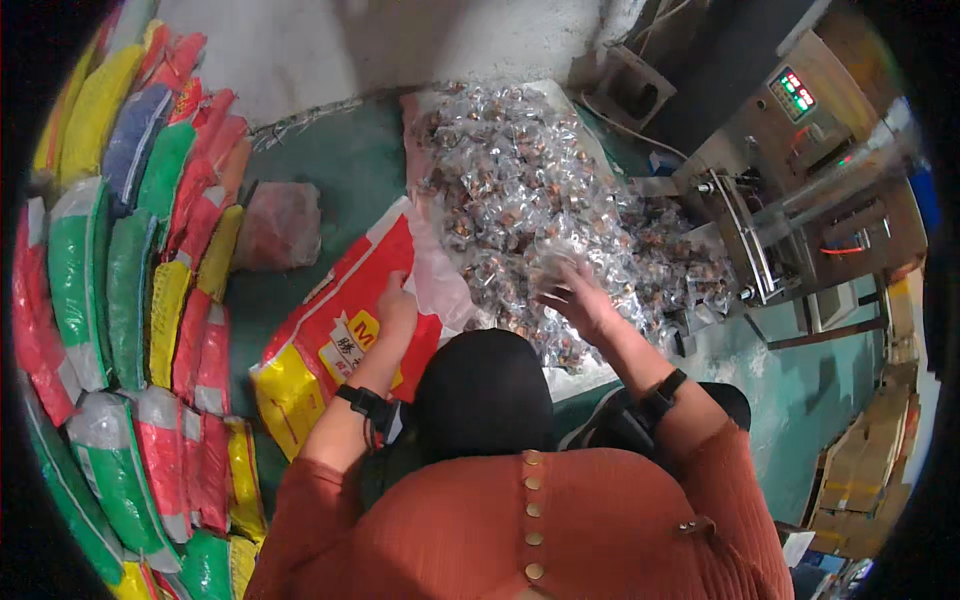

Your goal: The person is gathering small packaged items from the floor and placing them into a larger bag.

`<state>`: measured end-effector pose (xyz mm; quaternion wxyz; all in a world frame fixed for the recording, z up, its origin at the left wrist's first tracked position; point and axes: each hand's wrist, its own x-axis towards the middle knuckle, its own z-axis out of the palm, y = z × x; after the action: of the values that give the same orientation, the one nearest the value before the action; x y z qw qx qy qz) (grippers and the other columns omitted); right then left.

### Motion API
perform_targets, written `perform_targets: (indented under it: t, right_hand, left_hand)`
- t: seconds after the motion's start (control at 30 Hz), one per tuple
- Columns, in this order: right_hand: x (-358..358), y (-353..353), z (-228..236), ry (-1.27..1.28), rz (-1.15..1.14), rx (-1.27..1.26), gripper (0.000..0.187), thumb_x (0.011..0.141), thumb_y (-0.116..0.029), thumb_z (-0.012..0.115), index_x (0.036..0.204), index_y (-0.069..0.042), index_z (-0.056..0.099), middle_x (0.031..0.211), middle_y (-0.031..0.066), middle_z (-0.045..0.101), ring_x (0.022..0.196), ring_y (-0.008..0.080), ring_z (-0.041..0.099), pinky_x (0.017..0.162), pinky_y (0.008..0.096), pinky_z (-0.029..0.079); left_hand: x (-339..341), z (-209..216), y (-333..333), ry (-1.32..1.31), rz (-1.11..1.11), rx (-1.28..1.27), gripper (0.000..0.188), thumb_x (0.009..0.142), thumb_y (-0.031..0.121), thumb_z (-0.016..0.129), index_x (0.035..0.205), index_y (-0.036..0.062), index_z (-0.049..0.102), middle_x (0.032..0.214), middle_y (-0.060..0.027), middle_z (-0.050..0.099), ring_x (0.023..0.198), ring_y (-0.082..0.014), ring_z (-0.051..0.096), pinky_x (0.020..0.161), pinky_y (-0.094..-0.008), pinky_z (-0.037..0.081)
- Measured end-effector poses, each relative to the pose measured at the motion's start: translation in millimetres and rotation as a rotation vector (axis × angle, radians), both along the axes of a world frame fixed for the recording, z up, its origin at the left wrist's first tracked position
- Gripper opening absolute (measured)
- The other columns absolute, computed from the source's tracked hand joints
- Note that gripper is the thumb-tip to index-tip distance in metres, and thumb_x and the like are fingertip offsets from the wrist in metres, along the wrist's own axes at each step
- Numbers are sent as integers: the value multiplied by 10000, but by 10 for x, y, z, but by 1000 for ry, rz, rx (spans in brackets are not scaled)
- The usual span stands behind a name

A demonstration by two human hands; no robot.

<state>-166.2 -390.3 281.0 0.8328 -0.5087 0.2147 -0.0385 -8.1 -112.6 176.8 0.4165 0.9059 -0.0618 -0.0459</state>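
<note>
My left hand (398, 298) is at the mouth of a red and yellow woven plastic bag (322, 300), its fingers closed on the edge and partly hidden. The bag lies slanted to my left, its pale inner side (440, 280) showing. My right hand (582, 300) is over a large heap of small clear plastic packets (510, 170), each with something brownish inside. Its fingers are bent around a slightly blurred clear packet (556, 262). The heap spreads over a light sheet in front of me and reaches toward a machine at the right.
Filled woven sacks (80, 290) in red, green, yellow and blue are stacked along the left. A pinkish plastic bag (282, 225) stands on the green floor. At the right is a metal machine (800, 190) with a lit display. Cardboard boxes (865, 470) lie lower right; a pale wall (330, 50) stands behind.
</note>
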Motion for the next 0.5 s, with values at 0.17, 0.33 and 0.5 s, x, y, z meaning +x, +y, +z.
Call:
perform_targets:
  t: [0.17, 0.33, 0.5]
  right_hand:
    - [153, 264, 155, 46, 358, -205, 515, 986, -286, 586, 1430, -55, 460, 1344, 120, 560, 1168, 240, 583, 935, 375, 505]
    - [-152, -179, -293, 261, 44, -118, 461, 968, -205, 579, 1393, -47, 499, 1149, 119, 659, 921, 207, 667, 790, 338, 545]
    - [-525, -716, -1002, 504, 61, -489, 490, 869, -288, 649, 1295, -55, 594, 1126, 178, 678, 937, 256, 688, 807, 367, 542]
  left_hand:
    - [-149, 301, -188, -138, -187, -65, 336, 879, 43, 449, 1197, 70, 554, 1083, -276, 650, 1026, -455, 617, 847, -510, 485]
    - [-95, 694, -204, 4, -175, -18, 332, 884, 47, 505, 1214, 24, 534, 1036, -250, 655, 1005, -426, 632, 855, -472, 490]
    - [35, 134, 251, -155, -301, 1, 406, 835, -42, 510, 1234, 30, 523, 1155, -239, 617, 1129, -419, 578, 920, -438, 459]
